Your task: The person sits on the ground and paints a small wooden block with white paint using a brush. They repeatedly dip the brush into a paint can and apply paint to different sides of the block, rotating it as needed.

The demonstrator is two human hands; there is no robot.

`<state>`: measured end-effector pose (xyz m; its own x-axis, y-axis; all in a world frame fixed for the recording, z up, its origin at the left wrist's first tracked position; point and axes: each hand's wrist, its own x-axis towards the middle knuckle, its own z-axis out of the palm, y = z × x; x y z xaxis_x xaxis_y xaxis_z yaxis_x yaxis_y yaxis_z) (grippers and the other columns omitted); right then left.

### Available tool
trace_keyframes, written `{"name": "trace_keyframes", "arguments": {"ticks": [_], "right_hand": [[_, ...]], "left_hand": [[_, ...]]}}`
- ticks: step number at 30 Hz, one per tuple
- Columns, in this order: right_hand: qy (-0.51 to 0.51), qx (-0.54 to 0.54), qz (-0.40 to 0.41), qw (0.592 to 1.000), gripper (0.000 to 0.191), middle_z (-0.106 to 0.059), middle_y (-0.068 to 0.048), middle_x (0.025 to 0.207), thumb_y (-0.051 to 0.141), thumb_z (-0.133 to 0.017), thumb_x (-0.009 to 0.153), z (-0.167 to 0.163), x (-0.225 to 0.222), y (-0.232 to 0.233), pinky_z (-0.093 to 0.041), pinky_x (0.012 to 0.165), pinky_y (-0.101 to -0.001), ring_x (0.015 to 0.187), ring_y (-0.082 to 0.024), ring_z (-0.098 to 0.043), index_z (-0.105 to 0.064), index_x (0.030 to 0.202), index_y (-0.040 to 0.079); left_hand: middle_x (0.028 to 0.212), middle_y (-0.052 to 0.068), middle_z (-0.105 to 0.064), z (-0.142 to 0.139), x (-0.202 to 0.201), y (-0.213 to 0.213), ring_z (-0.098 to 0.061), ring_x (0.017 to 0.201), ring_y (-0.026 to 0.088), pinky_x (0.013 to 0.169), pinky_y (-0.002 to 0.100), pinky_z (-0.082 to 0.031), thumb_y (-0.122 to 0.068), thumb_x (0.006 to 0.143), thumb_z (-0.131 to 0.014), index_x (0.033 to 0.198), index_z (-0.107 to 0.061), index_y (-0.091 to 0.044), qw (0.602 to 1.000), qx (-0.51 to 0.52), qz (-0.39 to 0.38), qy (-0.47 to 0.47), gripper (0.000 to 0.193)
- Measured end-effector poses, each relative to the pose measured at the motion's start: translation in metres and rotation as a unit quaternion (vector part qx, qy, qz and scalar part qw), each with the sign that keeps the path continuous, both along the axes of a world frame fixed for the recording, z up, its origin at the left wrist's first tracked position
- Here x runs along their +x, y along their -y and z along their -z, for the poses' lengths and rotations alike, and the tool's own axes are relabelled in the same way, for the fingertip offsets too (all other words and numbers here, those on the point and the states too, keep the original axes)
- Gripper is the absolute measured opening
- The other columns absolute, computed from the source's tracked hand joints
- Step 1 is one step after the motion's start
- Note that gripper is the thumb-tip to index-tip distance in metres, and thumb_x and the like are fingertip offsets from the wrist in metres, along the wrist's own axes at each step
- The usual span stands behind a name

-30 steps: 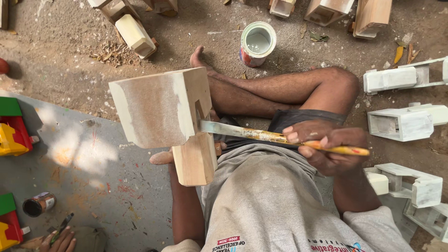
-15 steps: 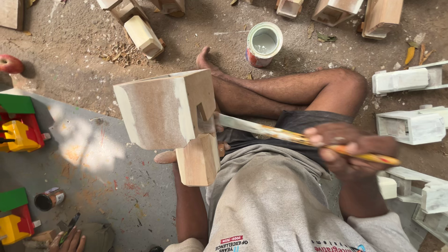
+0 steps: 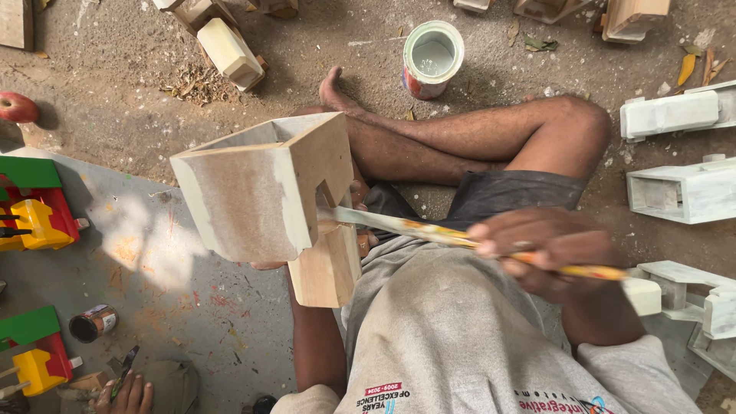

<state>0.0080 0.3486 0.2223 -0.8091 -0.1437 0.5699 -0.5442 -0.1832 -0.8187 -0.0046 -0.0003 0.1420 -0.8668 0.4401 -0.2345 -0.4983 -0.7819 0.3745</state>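
I sit cross-legged on the ground holding up a hollow wooden toy body point(image 3: 261, 195), partly coated in pale primer. My left hand point(image 3: 270, 264) supports it from beneath and is mostly hidden behind the wood. My right hand point(image 3: 540, 253) is closed around the handle of a long paintbrush point(image 3: 429, 230) with a yellow-orange handle. The brush tip touches the inner notch on the wooden piece's right side.
An open paint tin point(image 3: 432, 57) stands beyond my foot. White-primed wooden pieces point(image 3: 682, 188) lie at right. Painted red, yellow and green toys point(image 3: 34, 215) sit on a grey board point(image 3: 153, 307) at left. A small can point(image 3: 92, 322) and another person's hand point(image 3: 126, 395) are at lower left.
My right hand has drawn the brush handle to the right and slightly down, the tip staying at the notch. The view has shifted a little.
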Motion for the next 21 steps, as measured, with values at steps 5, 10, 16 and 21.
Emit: {"name": "trace_keyframes", "arguments": {"ticks": [5,10,16,21], "right_hand": [[0.003,-0.053,0.073,0.996,0.032,-0.078,-0.015,0.095,0.002,-0.070,0.092,-0.011,0.003,-0.011,-0.073,0.083,-0.0494,0.089,-0.027,-0.082,-0.050,0.115,0.010],[0.040,-0.014,-0.031,0.999,0.036,-0.074,-0.021,0.103,-0.002,-0.072,0.093,-0.003,-0.006,-0.001,-0.069,0.092,-0.0532,0.102,-0.033,-0.077,-0.053,0.121,0.012],[-0.005,-0.028,-0.019,0.999,0.039,-0.076,-0.015,0.104,0.003,-0.072,0.091,0.002,0.001,-0.040,-0.071,0.089,-0.0538,0.100,-0.028,-0.079,-0.053,0.124,0.009],[0.033,-0.039,0.175,0.983,0.035,-0.073,-0.022,0.095,0.003,-0.070,0.098,0.015,0.006,-0.038,-0.072,0.085,-0.0525,0.091,-0.028,-0.079,-0.044,0.120,0.009]], "left_hand": [[0.140,0.027,-0.057,0.004,-0.007,-0.011,-0.065,0.117,0.043,0.097,0.059,-0.060,-0.072,0.047,-0.091,0.158,-0.034,0.001,1.000,-0.002,0.005,0.002,0.144],[0.140,0.027,-0.057,-0.005,-0.008,-0.004,-0.065,0.118,0.043,0.098,0.058,-0.060,-0.070,0.048,-0.092,0.158,-0.034,0.001,1.000,0.004,0.005,-0.012,0.143],[0.140,0.027,-0.057,0.001,-0.008,-0.009,-0.065,0.119,0.043,0.098,0.058,-0.060,-0.069,0.048,-0.092,0.157,-0.035,0.001,1.000,0.013,-0.007,-0.010,0.142],[0.140,0.027,-0.057,0.007,-0.009,-0.019,-0.065,0.119,0.042,0.099,0.057,-0.060,-0.068,0.049,-0.093,0.157,-0.035,0.001,1.000,0.015,0.006,-0.008,0.141]]}}
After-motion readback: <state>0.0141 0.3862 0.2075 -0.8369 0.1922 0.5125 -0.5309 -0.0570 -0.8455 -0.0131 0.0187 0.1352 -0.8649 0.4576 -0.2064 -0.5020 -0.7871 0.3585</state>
